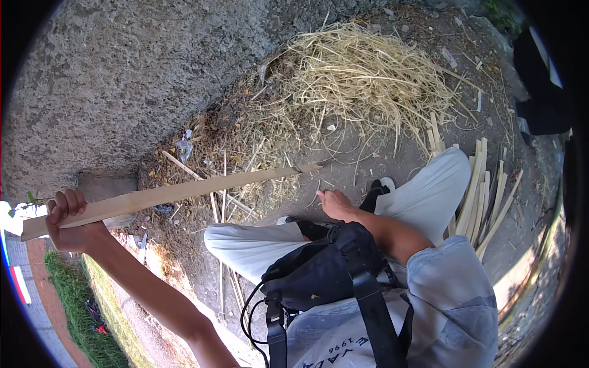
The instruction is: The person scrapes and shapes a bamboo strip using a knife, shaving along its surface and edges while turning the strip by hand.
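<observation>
A long, pale split bamboo strip stretches across the left half of the view, with a dark node close to its far tip. My left hand is wrapped round its near end at the far left, arm extended. The other tip reaches the ground area ahead of my feet. My right hand is low between my knees, fingers curled closed, just right of and below that tip. A thin bit shows by its fingers, but what it grips, if anything, is hidden.
A heap of curly shavings lies ahead. Several bamboo strips rest beside my right leg. A rough wall rises at the upper left. Thin sticks lie by my left knee. A black bag is strapped to my front.
</observation>
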Motion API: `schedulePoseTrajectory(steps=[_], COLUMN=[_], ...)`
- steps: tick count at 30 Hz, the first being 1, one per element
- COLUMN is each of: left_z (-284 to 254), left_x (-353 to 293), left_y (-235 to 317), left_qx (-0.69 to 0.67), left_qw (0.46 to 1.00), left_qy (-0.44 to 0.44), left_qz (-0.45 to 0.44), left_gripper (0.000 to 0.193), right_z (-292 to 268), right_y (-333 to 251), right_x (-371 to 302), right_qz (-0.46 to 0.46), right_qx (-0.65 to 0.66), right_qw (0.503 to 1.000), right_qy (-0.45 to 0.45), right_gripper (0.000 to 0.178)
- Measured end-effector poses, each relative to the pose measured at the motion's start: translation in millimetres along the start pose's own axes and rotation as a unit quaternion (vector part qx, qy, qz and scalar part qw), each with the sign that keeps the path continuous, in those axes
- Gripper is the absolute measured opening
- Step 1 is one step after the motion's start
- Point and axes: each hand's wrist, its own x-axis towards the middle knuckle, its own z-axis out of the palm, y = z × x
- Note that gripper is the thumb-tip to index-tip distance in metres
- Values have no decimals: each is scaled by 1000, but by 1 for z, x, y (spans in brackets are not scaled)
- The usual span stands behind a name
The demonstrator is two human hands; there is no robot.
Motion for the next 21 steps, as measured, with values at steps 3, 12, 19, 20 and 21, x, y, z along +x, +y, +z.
schedulePoseTrajectory(steps=[3,12,19,20,21], left_z=[-2,9,2,3,2], left_x=[0,-3,1,1,1], left_y=[-17,-6,-21,-21,-9], left_qx=[-32,-2,-46,-30,-6], left_qw=[998,1000,998,999,1000], left_qy=[-39,11,-34,-17,2], left_qz=[-35,-5,-41,-31,-13], left_gripper=[26,24,25,25,25], right_z=[-5,2,10,9,4], right_y=[48,11,51,41,17], right_x=[14,-3,24,17,4], right_qz=[56,-5,35,36,10], right_qx=[-23,-17,25,23,12], right_qw=[998,1000,999,999,1000], right_qy=[6,22,3,0,14], right_gripper=[59,58,57,57,55])
